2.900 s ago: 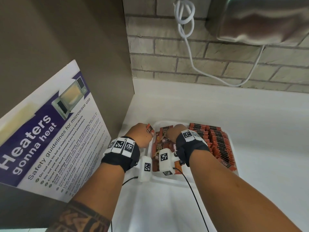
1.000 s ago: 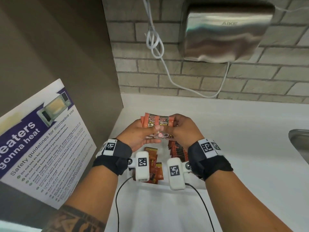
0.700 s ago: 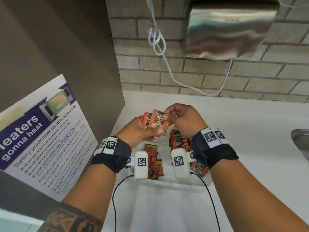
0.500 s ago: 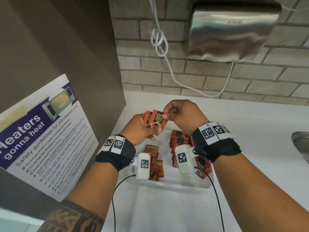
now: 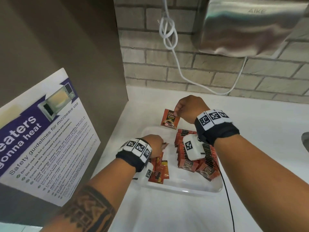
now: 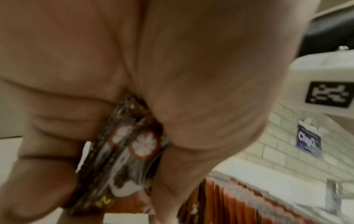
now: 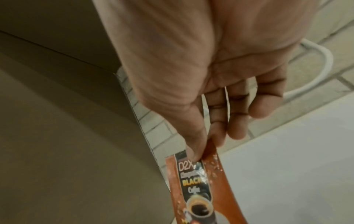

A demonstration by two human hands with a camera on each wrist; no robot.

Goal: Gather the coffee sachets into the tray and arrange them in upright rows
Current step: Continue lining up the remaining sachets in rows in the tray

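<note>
**Light, crinkly sachets want an edge pinch**

While the right hand (image 5: 189,109) pinches one sachet (image 5: 169,119) by its top corner at 12 o'clock of the tray (image 5: 184,190), the left hand (image 5: 153,144) clamps a small stack (image 6: 126,154) low at 9 o'clock. Thin, limp and slippery, I judge; sealed edges grip best.

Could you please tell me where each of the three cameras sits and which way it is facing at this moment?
Head: worn on the head, looking down at the tray and brick wall; both forearms and hands show.
Left wrist: beneath the left hand, looking along the palm at its gripped sachets.
Right wrist: beneath the right hand, looking along the fingers at the single sachet.
Shared: head and right wrist both show that pinched sachet and the white cord.
</note>
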